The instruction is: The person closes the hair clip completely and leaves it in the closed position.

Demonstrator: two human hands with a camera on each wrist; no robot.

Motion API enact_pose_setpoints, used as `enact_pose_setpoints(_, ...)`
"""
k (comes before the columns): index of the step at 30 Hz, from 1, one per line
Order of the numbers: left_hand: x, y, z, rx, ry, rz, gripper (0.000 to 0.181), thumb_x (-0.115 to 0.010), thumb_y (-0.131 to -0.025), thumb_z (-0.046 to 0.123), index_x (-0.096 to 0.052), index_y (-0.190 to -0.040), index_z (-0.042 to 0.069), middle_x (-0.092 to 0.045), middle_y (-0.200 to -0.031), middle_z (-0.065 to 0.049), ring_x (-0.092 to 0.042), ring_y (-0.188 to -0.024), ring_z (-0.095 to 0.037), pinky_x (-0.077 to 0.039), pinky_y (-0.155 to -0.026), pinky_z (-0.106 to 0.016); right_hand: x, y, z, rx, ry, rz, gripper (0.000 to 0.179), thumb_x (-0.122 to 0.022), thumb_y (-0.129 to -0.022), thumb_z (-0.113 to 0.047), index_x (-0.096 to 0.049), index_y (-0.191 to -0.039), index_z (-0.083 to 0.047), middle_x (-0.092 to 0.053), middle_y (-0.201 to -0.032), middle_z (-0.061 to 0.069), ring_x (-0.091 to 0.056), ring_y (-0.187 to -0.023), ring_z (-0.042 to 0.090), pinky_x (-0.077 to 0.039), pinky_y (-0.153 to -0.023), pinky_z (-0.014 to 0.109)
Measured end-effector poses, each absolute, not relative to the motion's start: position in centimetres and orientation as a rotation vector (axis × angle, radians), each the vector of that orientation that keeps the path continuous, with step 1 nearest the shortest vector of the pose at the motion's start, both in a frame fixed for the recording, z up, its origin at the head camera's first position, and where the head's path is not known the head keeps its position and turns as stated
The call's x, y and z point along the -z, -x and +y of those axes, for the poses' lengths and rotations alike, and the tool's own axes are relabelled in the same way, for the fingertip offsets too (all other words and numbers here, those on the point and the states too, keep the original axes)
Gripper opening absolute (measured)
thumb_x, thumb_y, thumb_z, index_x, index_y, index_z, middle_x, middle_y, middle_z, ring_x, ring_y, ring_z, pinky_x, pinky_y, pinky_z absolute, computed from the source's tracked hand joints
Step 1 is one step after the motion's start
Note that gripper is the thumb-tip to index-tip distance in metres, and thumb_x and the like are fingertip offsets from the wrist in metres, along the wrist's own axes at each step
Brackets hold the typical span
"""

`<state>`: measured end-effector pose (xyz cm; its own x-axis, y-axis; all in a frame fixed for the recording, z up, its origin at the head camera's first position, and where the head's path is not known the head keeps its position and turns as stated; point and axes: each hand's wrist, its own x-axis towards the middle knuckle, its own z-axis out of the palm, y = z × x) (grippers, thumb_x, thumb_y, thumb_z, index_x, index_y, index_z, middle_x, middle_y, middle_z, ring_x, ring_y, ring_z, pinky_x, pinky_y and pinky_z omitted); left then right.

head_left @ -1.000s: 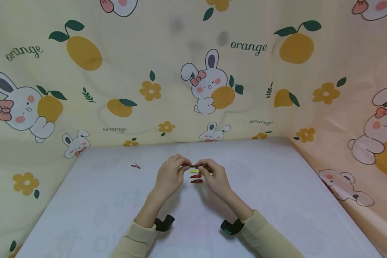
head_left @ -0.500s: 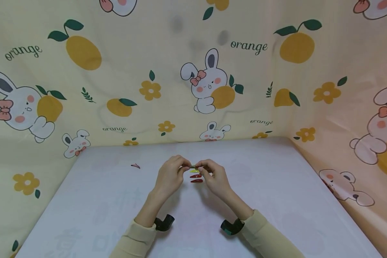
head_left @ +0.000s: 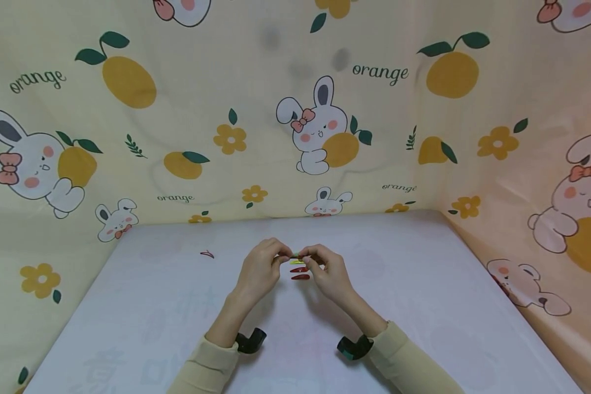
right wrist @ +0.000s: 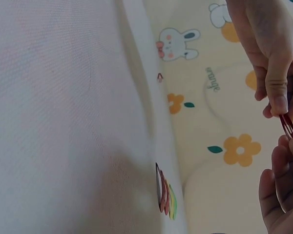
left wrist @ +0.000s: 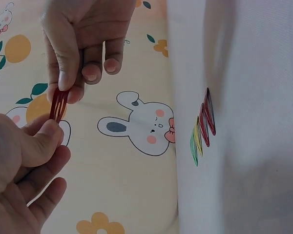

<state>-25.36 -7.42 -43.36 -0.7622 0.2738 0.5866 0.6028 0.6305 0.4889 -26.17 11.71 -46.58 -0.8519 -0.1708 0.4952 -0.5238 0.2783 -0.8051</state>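
Note:
A dark red snap hair clip (left wrist: 59, 105) is held in the air between both hands, above the far middle of the table. My left hand (head_left: 259, 268) pinches one end between thumb and index finger. The other end is pinched by the thumb and index finger of my right hand (head_left: 329, 268). Below the hands, a short column of snap clips lies on the table: a green clip (left wrist: 193, 146), a yellow clip (head_left: 297, 262), a red clip (head_left: 299, 270) and another red clip (head_left: 300, 277) nearest me. In the head view the fingers partly cover the held clip.
One more reddish clip (head_left: 207, 254), its parts spread apart, lies left of my left hand on the white table (head_left: 152, 323). A patterned curtain (head_left: 256, 109) with rabbits and oranges rises behind the table and along its sides.
The held clip and the fingertips around it have dipped very slightly. Both hands keep their grip, and the clips on the table stay where they were.

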Motion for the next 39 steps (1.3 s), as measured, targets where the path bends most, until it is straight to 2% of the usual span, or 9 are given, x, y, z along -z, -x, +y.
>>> enact_pose_setpoints(8,43.38,25.42,-7.39,0.962,0.708,-2.379,0.012,-0.077,-0.089,-0.002,-0.074,-0.091,0.009,-0.071,-0.089,-0.001,-0.066,-0.086,-0.019,-0.055,-0.074,-0.035,46.77,26.16,11.97,-1.633,-0.678,-2.202,0.012,-0.067,-0.098,0.002,-0.074,-0.106,-0.005,-0.075,-0.100,0.008,-0.071,-0.086,0.021,-0.056,-0.081,0.029)
enact_pose_setpoints(15,43.41,25.41,-7.39,1.005,0.749,-2.351,0.012,-0.077,-0.088,-0.004,-0.074,-0.090,0.008,-0.072,-0.089,-0.003,-0.067,-0.085,-0.018,-0.056,-0.072,-0.034,46.98,26.35,12.02,-1.633,-0.680,-2.196,0.012,-0.066,-0.099,0.003,-0.074,-0.103,-0.005,-0.075,-0.096,0.009,-0.068,-0.080,0.031,-0.052,-0.076,0.026)
enact_pose_setpoints(21,43.37,25.50,-7.43,1.028,0.756,-2.351,0.013,-0.077,-0.089,-0.005,-0.074,-0.091,0.008,-0.073,-0.089,-0.002,-0.066,-0.084,-0.017,-0.056,-0.072,-0.033,46.81,26.27,12.10,-1.665,-0.655,-2.207,0.012,-0.067,-0.098,0.002,-0.075,-0.103,-0.005,-0.075,-0.096,0.008,-0.066,-0.081,0.011,-0.052,-0.076,0.026)
enact_pose_setpoints(23,43.40,25.51,-7.44,1.022,0.755,-2.351,0.013,-0.077,-0.089,-0.005,-0.074,-0.091,0.008,-0.073,-0.089,-0.002,-0.066,-0.084,-0.017,-0.056,-0.072,-0.033,46.78,26.24,12.11,-1.669,-0.648,-2.214,0.012,-0.067,-0.098,0.002,-0.075,-0.103,-0.005,-0.075,-0.096,0.007,-0.066,-0.081,0.010,-0.052,-0.075,0.026)
enact_pose_setpoints(26,43.46,25.52,-7.44,1.005,0.753,-2.354,0.013,-0.077,-0.089,-0.004,-0.075,-0.091,0.008,-0.073,-0.090,-0.001,-0.067,-0.085,-0.017,-0.056,-0.072,-0.033,46.77,26.25,12.13,-1.669,-0.634,-2.229,0.012,-0.067,-0.098,0.002,-0.075,-0.104,-0.006,-0.075,-0.096,0.007,-0.067,-0.081,0.016,-0.052,-0.074,0.025)
enact_pose_setpoints(30,43.52,25.55,-7.40,0.978,0.753,-2.353,0.014,-0.078,-0.089,-0.004,-0.075,-0.093,0.009,-0.072,-0.092,0.000,-0.066,-0.089,-0.017,-0.056,-0.074,-0.034,46.69,26.24,12.11,-1.694,-0.611,-2.230,0.011,-0.067,-0.099,0.000,-0.075,-0.104,-0.006,-0.074,-0.095,0.012,-0.066,-0.079,0.034,-0.050,-0.072,0.025)
enact_pose_setpoints(33,43.49,25.54,-7.39,0.955,0.762,-2.342,0.014,-0.078,-0.089,-0.002,-0.075,-0.094,0.010,-0.072,-0.094,0.000,-0.066,-0.090,-0.019,-0.056,-0.075,-0.034,46.69,26.24,12.12,-1.728,-0.591,-2.222,0.010,-0.067,-0.100,-0.002,-0.075,-0.105,-0.006,-0.074,-0.094,0.014,-0.064,-0.080,0.042,-0.049,-0.072,0.024)
enact_pose_setpoints(35,43.47,25.55,-7.40,0.935,0.776,-2.329,0.013,-0.079,-0.089,-0.001,-0.075,-0.095,0.010,-0.071,-0.094,0.000,-0.066,-0.091,-0.020,-0.055,-0.075,-0.034,46.71,26.23,12.14,-1.749,-0.577,-2.220,0.010,-0.067,-0.100,-0.002,-0.074,-0.105,-0.005,-0.074,-0.095,0.013,-0.064,-0.081,0.041,-0.049,-0.072,0.024)
enact_pose_setpoints(39,43.50,25.69,-7.46,0.881,0.820,-2.303,0.013,-0.080,-0.089,0.001,-0.076,-0.096,0.010,-0.070,-0.095,0.001,-0.067,-0.091,-0.020,-0.056,-0.076,-0.033,46.68,26.18,12.17,-1.783,-0.549,-2.217,0.012,-0.066,-0.100,-0.002,-0.073,-0.110,-0.003,-0.074,-0.099,0.011,-0.065,-0.083,0.030,-0.051,-0.073,0.025)
